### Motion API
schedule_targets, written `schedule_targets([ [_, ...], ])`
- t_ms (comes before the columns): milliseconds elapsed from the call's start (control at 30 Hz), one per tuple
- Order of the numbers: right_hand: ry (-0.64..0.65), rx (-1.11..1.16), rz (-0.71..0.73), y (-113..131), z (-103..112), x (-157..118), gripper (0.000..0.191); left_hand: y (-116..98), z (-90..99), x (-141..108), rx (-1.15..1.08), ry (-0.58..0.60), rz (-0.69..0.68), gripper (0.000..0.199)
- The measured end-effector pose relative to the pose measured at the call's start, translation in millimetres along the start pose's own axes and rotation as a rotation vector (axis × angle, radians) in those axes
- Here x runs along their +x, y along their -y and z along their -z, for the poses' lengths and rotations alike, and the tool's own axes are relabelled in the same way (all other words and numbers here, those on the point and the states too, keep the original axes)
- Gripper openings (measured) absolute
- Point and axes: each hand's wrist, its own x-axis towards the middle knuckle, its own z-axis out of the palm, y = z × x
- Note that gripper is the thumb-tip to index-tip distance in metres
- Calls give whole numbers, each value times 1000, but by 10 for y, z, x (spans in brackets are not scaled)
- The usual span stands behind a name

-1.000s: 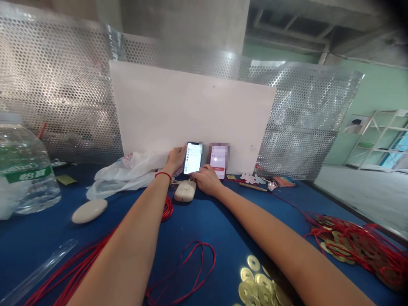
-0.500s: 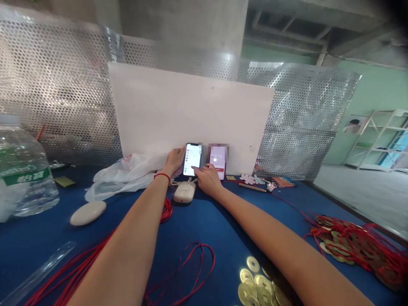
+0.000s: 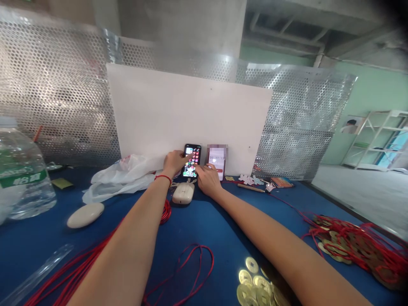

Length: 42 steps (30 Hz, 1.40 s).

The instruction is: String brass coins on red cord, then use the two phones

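A black smartphone (image 3: 193, 163) leans upright against a white board, its screen showing rows of app icons. My left hand (image 3: 173, 164), with a red cord around the wrist, grips its left edge, and the thumb reaches across the screen. From the lower right, my right hand (image 3: 208, 182) holds nothing; one finger extends to the lower screen while the others are partly bent. Just behind that hand a second phone (image 3: 217, 154) with a timer display leans on the board. A cream earbud case (image 3: 183, 193) lies in front of the black smartphone.
White board (image 3: 188, 106) stands behind the phones. Brass coins (image 3: 255, 284) lie near the right forearm; corded coins (image 3: 357, 248) are farther right. Red cords (image 3: 202, 263) lie in front. At left are a plastic bag (image 3: 114, 180), a white oval object (image 3: 85, 215) and a water bottle (image 3: 24, 174).
The black smartphone's screen has switched from a white list to app icons on a dark background. My left thumb has moved right, over the screen. My right hand stays nearly in place.
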Motion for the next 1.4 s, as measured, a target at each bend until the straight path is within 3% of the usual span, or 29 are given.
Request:
schedule_targets([
  [133, 8, 15, -4, 4, 7, 1, 38, -47, -10, -3, 165, 15, 34, 57],
  [400, 4, 15, 2, 3, 17, 1, 38, -164, -4, 11, 135, -14, 147, 75],
  [633, -6, -25, 1, 3, 15, 1, 28, -313, -41, 3, 113, -3, 196, 70],
  [933, -6, -15, 5, 0, 11, -2, 25, -267, -63, -22, 175, 41, 127, 60],
  [1200, -2, 13, -30, 5, 39, -7, 33, -144, -96, 27, -16, -5, 128, 70],
  [1300, 31, 4, -31, 17, 54, -9, 45, -88, -132, 59, -225, 19, 140, 69],
  [1400, 45, -37, -61, 26, 72, -17, 51, -58, -159, 80, -496, 62, 238, 68],
])
